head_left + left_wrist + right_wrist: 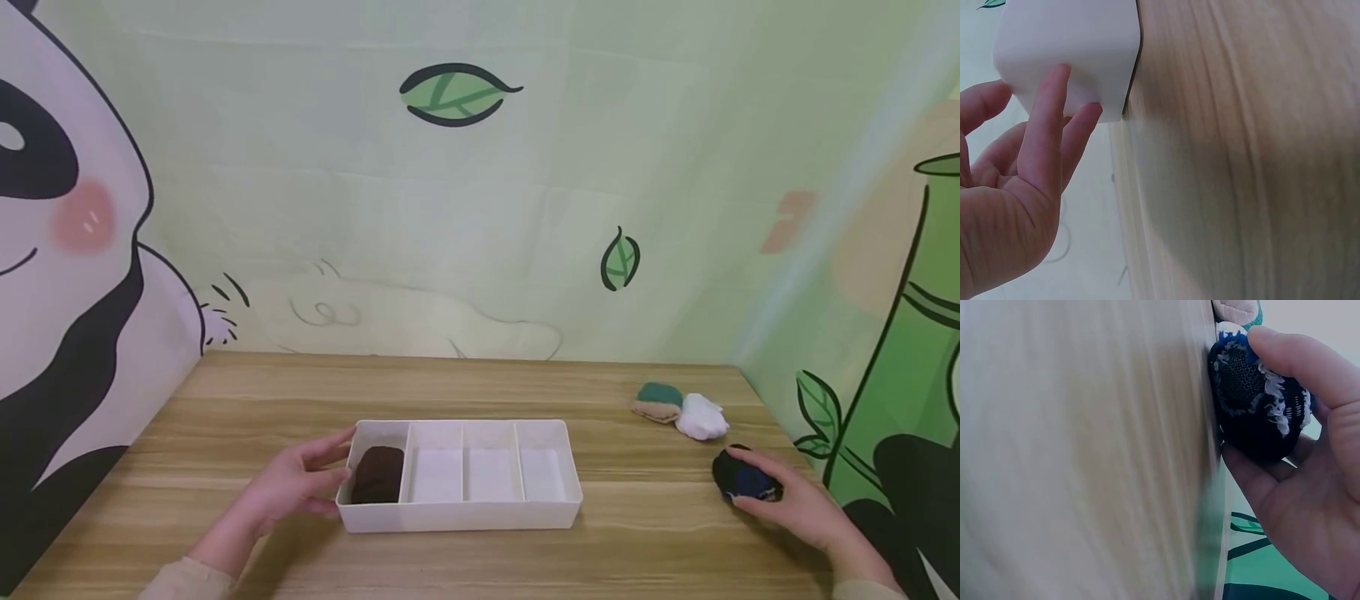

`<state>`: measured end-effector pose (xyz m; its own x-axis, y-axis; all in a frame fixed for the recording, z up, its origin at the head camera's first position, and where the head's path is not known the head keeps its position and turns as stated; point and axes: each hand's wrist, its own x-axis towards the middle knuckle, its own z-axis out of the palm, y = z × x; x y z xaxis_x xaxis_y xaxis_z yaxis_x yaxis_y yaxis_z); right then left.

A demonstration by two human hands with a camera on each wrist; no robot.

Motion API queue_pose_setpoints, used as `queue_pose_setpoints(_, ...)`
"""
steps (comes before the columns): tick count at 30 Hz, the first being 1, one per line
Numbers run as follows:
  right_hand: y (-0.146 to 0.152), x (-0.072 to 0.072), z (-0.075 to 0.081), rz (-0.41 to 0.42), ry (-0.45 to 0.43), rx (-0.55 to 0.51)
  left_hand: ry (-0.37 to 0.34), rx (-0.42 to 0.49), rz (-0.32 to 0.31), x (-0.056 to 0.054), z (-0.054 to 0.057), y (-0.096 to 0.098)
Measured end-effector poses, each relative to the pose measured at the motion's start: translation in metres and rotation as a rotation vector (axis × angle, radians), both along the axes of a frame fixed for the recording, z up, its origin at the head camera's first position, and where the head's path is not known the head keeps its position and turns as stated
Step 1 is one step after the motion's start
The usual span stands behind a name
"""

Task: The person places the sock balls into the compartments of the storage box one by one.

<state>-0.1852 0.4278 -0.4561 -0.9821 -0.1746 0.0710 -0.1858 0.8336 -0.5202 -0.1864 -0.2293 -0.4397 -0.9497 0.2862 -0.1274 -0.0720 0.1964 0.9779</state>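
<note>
A white divided box [457, 515] stands on the table, with a rolled dark brown sock [378, 475] in its leftmost compartment. My left hand [296, 479] rests its fingertips on the box's left end wall; in the left wrist view the fingers [1054, 119] are fairly straight against the white wall [1085, 37]. At the table's right side, my right hand [798, 504] holds a rolled black-and-blue sock [744, 477] between thumb and fingers. Seen from the right wrist, this sock [1247, 394] shows loose white and blue threads and lies close against the tabletop.
Behind the right hand lie a rolled green-and-tan sock [658, 402] and a rolled white sock [702, 417], side by side. The wooden table [480, 567] ends at a printed cloth backdrop [480, 208] at the back and sides.
</note>
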Motion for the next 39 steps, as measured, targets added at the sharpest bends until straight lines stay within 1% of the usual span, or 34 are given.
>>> queue_pose_setpoints(7, -0.003, 0.002, 0.003, 0.014, 0.017, -0.007, 0.01, 0.006, -0.002, -0.001, -0.001, 0.0)
queue_pose_setpoints(10, -0.004, 0.003, 0.003, -0.006, 0.01, -0.001, 0.013, 0.008, -0.003, -0.001, -0.002, -0.001)
queue_pose_setpoints(15, -0.004, 0.003, 0.004, -0.04, -0.024, -0.024, 0.015, 0.009, -0.004, -0.002, -0.002, -0.001)
queue_pose_setpoints(21, -0.005, 0.003, 0.003, -0.043, -0.014, -0.027, 0.013, 0.001, 0.001, -0.001, -0.001, 0.0)
queue_pose_setpoints(25, -0.006, 0.004, 0.003, -0.025, 0.014, -0.02, 0.007, -0.001, 0.005, -0.001, 0.0, 0.0)
queue_pose_setpoints(31, -0.01, 0.006, 0.004, 0.01, 0.021, -0.052, 0.008, 0.0, 0.005, -0.001, -0.001, 0.0)
queue_pose_setpoints(33, -0.011, 0.006, 0.003, 0.015, 0.027, -0.048, 0.01, -0.002, 0.005, 0.0, -0.001, 0.001)
queue_pose_setpoints(39, -0.015, 0.005, 0.002, 0.056, 0.083, -0.078, 0.008, 0.002, -0.002, -0.001, -0.001, 0.0)
